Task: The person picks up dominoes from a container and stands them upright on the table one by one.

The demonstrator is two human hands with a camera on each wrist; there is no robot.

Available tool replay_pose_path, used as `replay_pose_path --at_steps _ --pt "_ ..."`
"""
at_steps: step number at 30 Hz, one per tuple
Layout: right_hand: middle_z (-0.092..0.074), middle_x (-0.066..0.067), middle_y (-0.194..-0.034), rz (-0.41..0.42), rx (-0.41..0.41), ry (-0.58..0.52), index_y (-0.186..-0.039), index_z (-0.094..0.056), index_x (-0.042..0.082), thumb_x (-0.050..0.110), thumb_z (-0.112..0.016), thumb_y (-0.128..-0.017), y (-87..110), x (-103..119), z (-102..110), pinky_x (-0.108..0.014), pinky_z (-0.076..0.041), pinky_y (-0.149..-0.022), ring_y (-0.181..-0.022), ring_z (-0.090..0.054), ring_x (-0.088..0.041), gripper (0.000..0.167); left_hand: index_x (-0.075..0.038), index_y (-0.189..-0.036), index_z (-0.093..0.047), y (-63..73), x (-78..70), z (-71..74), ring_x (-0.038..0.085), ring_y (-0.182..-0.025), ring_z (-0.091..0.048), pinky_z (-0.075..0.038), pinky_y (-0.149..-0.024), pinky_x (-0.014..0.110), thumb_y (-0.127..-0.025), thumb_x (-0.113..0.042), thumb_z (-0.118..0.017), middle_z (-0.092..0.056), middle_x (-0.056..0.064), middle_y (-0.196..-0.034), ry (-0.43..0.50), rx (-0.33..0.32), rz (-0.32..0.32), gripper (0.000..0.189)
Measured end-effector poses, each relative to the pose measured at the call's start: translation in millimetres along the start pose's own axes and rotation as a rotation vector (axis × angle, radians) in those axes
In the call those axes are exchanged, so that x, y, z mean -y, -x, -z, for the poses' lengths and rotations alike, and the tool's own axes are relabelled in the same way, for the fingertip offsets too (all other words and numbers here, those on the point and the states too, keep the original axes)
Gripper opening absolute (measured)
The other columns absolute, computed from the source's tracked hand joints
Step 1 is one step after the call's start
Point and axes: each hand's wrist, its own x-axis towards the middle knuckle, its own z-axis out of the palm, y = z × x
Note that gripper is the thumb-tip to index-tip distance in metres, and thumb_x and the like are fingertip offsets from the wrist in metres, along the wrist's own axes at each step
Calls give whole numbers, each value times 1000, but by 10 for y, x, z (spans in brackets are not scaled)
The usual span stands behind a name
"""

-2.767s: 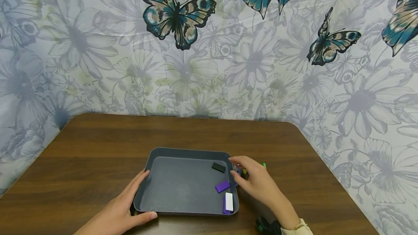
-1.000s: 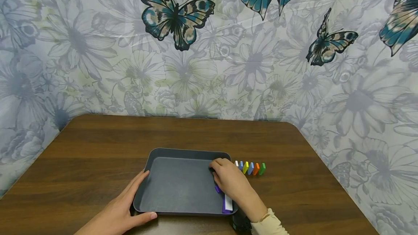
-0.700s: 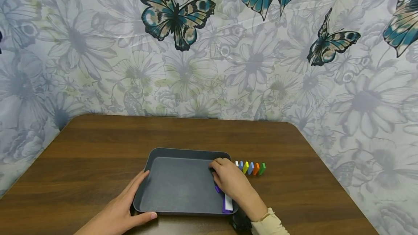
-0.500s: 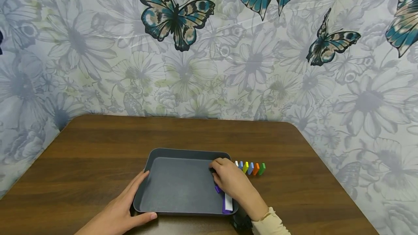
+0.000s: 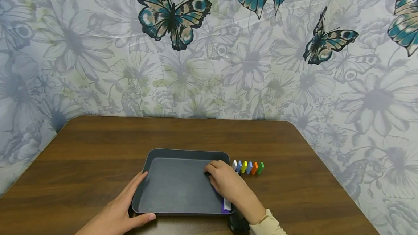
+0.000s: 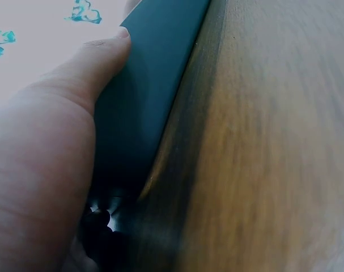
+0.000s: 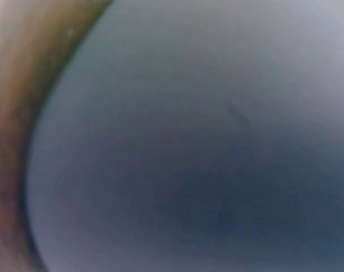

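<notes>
A dark grey tray (image 5: 176,184) lies on the table. My left hand (image 5: 119,206) holds its near left corner, fingers along the left side and thumb at the front; in the left wrist view the thumb (image 6: 98,65) lies against the tray's outer wall. Over the tray's right part, my right hand (image 5: 226,180) has its fingers curled down, pinching at the black domino, which they hide. Below that hand, a white domino (image 5: 227,205) lies on a purple domino (image 5: 224,207). Another purple domino is nearly covered by the hand. The right wrist view is a grey blur.
Right of the tray, several coloured dominoes stand upright in a spaced row, from a white domino (image 5: 234,165) to a green domino (image 5: 260,168). The wooden table (image 5: 107,137) ends at a patterned wall. Something dark (image 5: 237,222) sits under the right wrist.
My right hand has come from the standing row into the tray and covers the black domino. It has lately shifted slightly left. The left hand stays on the tray.
</notes>
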Motion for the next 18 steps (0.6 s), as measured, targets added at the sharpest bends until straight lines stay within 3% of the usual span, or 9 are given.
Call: replay_pose_path --at_steps 6,12,18 --pt "-73 -1 -108 28 -14 -36 -105 -73 12 7 -76 -93 22 9 -9 -33 -57 -91 -104 -68 -19 14 -25 -166 -12 -10 -5 -9 60 -146 -28 -48 -90 70 -86 -60 -78 -13 24 -170 6 -19 -8 110" --pt "-73 1 -111 22 0 -50 -108 -73 14 11 -74 -96 57 35 -15 -31 -56 -91 -105 -67 -16 12 -26 -166 -15 17 -2 -23 55 -145 -35 -50 -91 66 -86 -60 -77 -18 21 -169 -13 -59 -59 107" --pt "-73 2 -109 31 -29 -30 -107 -73 14 15 -75 -97 77 62 -61 -28 -56 -90 -104 -67 -14 11 -28 -166 -13 13 0 -17 57 -145 -34 -50 -91 67 -86 -60 -77 -16 22 -169 -5 -49 -48 107"
